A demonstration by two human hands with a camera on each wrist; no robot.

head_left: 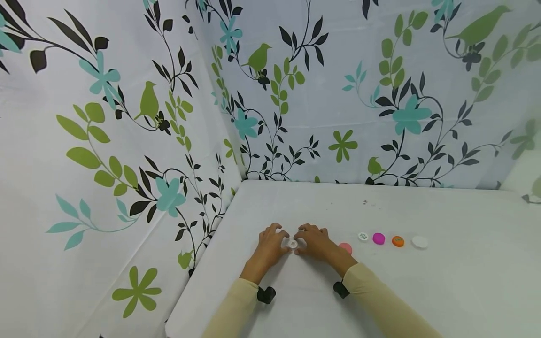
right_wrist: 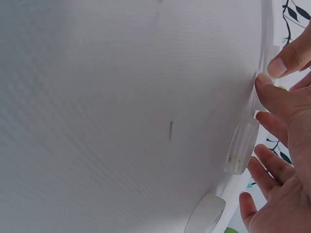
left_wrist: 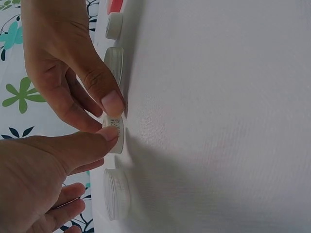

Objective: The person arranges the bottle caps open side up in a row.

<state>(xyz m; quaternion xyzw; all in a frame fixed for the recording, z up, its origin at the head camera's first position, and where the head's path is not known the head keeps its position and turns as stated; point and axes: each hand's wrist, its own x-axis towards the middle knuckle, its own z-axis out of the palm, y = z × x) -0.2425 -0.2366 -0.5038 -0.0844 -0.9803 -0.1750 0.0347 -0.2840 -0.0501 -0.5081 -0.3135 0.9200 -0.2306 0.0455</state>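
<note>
A small white round container (head_left: 293,243) with fine dark print on it stands on the table between both hands. My left hand (head_left: 269,245) pinches it from the left, the thumb lying across its side in the left wrist view. From the other side my right hand (head_left: 316,242) grips it, thumb at its edge and fingers curled behind. A clear round jar (left_wrist: 116,195) stands beside the left hand in the left wrist view, and another clear jar (left_wrist: 114,62) is partly hidden behind the right hand. In the right wrist view, a clear ribbed container (right_wrist: 243,145) stands near the right fingers.
Right of the hands, a coral round lid (head_left: 345,248) is partly covered by the right wrist. Beyond it lie a white patterned one (head_left: 363,236), a magenta one (head_left: 378,238), an orange one (head_left: 398,241) and a plain white one (head_left: 420,242). Patterned curtains (head_left: 313,141) border the white table (head_left: 465,281).
</note>
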